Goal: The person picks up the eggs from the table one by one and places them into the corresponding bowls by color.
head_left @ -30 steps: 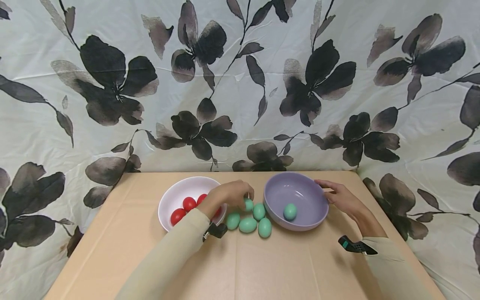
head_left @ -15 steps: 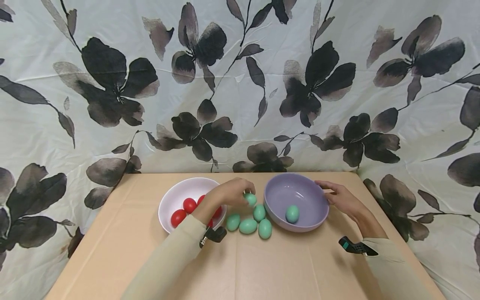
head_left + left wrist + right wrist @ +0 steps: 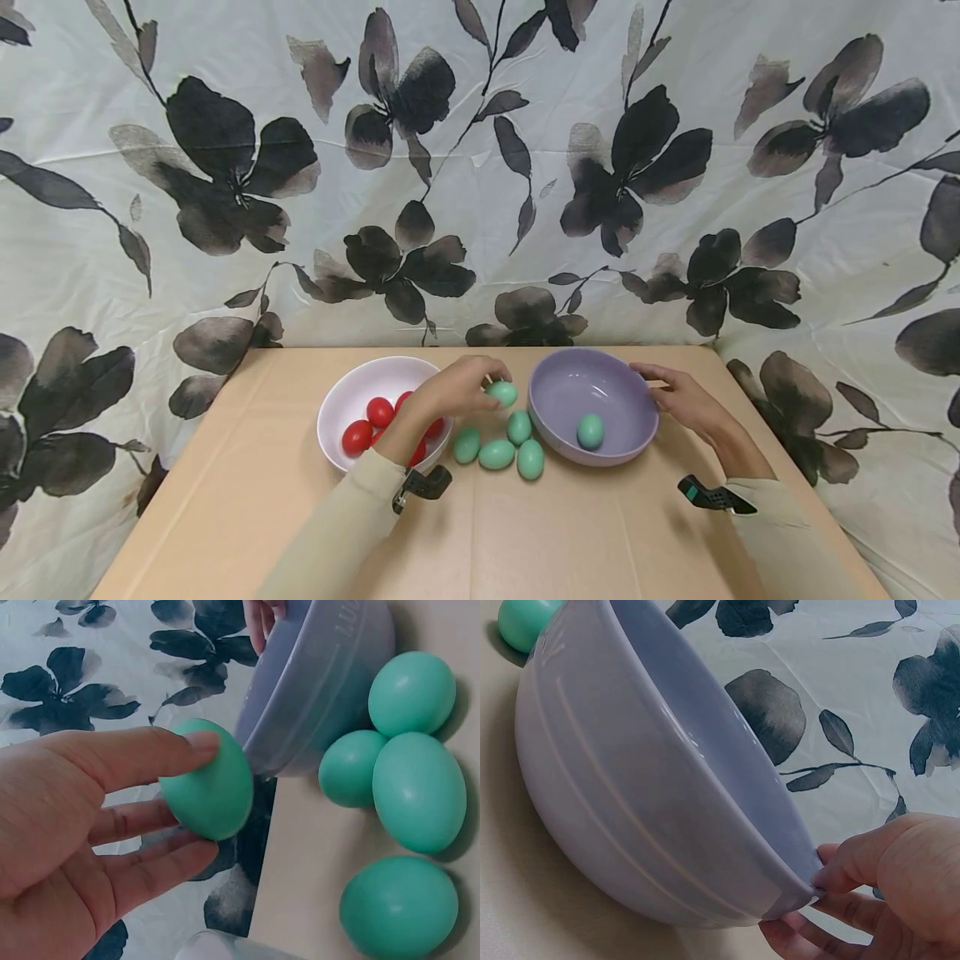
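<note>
My left hand (image 3: 459,385) pinches a green egg (image 3: 210,787) between thumb and fingers, raised above the table between the two bowls. Several more green eggs (image 3: 497,454) lie below it, some against the purple bowl's side. My right hand (image 3: 686,406) holds the rim of the purple bowl (image 3: 652,795) at its right side, thumb at the inner edge and fingers underneath. One green egg (image 3: 590,432) rests inside that bowl.
A pale pink-white bowl (image 3: 335,400) stands on the left, holding several round red pieces (image 3: 357,437); my left forearm partly covers it. The tan table (image 3: 525,542) ends at the back against a floral cloth (image 3: 517,208).
My left hand has lifted the green egg up from the group, showing more of it. The egg inside the purple bowl has rolled slightly right. The right hand stays on the rim.
</note>
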`<state>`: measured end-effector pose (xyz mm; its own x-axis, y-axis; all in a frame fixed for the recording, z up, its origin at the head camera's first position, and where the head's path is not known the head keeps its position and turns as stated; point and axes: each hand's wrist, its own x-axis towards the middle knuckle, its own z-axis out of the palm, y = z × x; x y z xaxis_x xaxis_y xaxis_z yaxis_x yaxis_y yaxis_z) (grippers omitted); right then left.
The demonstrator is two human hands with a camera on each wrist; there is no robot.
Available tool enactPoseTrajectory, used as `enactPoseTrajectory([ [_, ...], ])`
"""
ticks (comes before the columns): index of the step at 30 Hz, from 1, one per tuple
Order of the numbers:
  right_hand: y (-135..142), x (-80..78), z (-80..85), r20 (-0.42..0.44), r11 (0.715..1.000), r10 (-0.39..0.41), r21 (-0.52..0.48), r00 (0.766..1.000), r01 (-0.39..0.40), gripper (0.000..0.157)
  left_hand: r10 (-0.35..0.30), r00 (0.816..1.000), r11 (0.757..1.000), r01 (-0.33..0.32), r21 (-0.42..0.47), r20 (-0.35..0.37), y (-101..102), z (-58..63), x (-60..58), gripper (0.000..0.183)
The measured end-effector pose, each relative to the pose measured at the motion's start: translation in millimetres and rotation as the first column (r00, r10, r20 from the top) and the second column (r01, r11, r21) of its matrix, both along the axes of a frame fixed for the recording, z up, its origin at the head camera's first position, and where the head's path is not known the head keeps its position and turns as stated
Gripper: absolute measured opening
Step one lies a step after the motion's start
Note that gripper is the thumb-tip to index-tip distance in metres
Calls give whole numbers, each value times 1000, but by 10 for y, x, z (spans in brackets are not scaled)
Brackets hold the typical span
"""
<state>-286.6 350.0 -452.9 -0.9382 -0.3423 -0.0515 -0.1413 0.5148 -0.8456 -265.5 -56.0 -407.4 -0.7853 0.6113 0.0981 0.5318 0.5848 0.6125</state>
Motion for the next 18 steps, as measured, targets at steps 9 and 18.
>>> enactPoseTrajectory([
  [9,1,-4,-25,-11,1000,4,-17,1000,-4,52,18,1000,989,-14,149,-22,62,-42,44,29],
  [18,0,0,-19,-7,1000,-5,-7,1000,5,52,-2,1000,963,7,269,-18,237,-130,32,35],
])
